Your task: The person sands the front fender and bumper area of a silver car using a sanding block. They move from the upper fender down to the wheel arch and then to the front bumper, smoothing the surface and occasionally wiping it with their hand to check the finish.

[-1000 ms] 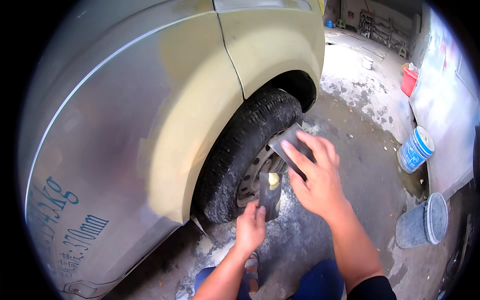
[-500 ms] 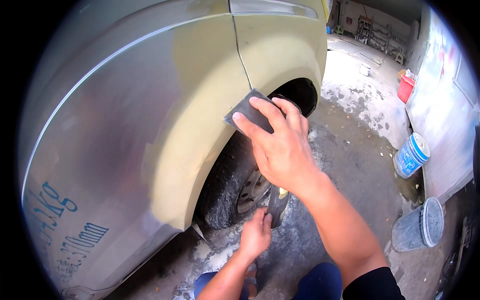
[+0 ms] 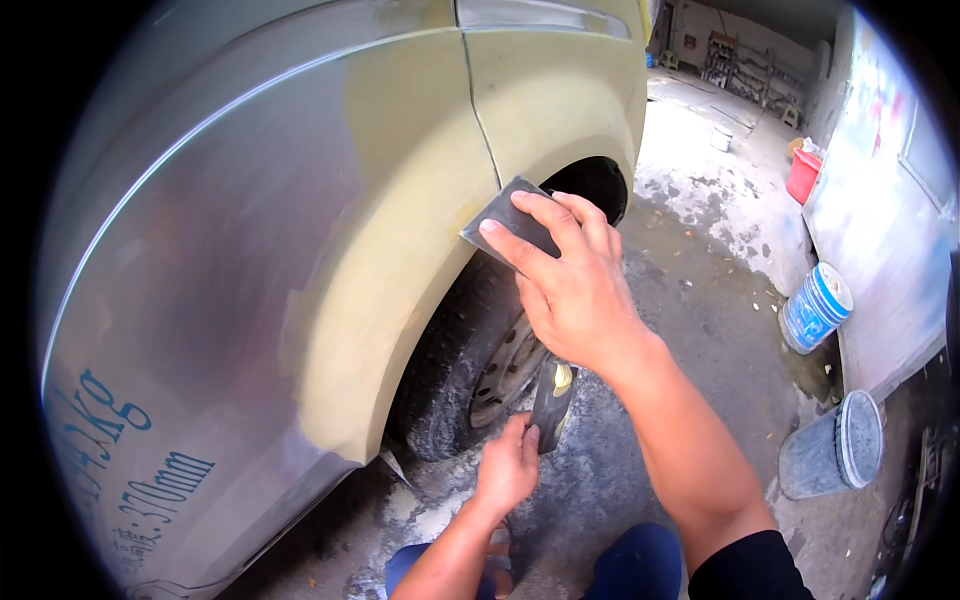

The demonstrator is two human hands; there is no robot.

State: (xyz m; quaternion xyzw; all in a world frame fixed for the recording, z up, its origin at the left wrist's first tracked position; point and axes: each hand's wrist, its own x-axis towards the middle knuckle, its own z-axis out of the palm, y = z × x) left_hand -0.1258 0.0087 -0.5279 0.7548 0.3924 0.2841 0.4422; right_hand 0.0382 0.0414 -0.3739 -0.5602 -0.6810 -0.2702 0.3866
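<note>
My right hand (image 3: 575, 275) grips a dark, flat, rectangular putty spreader (image 3: 502, 205), fingers laid along its upper face. The spreader's far edge rests at the rim of the cream-coloured wheel arch (image 3: 390, 240), just below the panel seam. Lower down, my left hand (image 3: 510, 468) is closed around a narrow dark putty board (image 3: 549, 408), held upright in front of the wheel. A dab of pale yellow putty (image 3: 562, 378) sits near the board's top end. Behind both hands is the dusty tire (image 3: 440, 390), partly hidden by the arch and my right hand.
A grey vehicle body panel (image 3: 220, 280) fills the left side. On the right stand a blue-and-white bucket (image 3: 815, 308), a grey bucket (image 3: 818, 455) and a red bucket (image 3: 803, 176) beside a pale panel (image 3: 890, 230). Shelves (image 3: 760, 75) line the far wall.
My right hand has moved the putty spreader slightly to the right along the arch edge. The putty board in my left hand has risen a little, showing more of the putty. The view has shifted slightly.
</note>
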